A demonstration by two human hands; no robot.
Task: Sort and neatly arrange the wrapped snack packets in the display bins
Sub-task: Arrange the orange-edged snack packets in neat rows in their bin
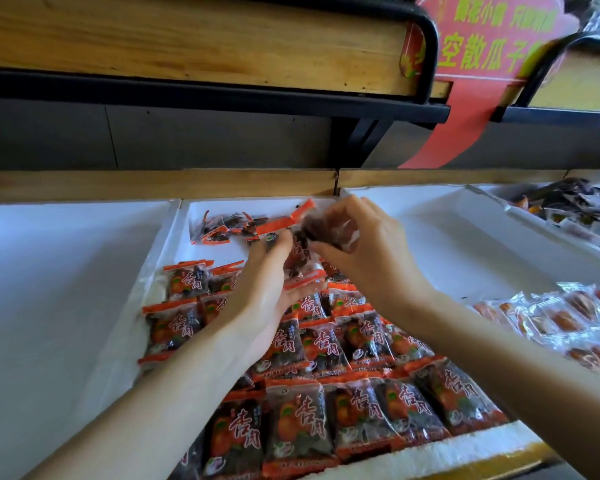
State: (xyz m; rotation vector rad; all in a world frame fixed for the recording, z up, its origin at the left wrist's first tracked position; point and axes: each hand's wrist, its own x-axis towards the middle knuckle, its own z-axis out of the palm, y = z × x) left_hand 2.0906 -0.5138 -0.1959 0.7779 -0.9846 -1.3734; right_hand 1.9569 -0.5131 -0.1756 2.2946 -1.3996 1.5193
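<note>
Rows of orange-and-dark snack packets (pixel 329 407) lie overlapped in the middle white bin (pixel 184 230). A loose heap of the same packets (pixel 222 226) sits at the bin's far end. My left hand (pixel 257 289) is palm up over the rows, holding a few packets (pixel 302 261) upright between thumb and fingers. My right hand (pixel 364 247) hovers just beside it, fingers pinched on one blurred packet (pixel 326 226) held against the left hand's stack.
An empty white bin (pixel 66 289) lies to the left and another white bin (pixel 465 233) to the right. Clear-wrapped orange snacks (pixel 575 323) fill the right near bin. A wooden upper shelf (pixel 187 39) and red sign (pixel 485 39) overhang the back.
</note>
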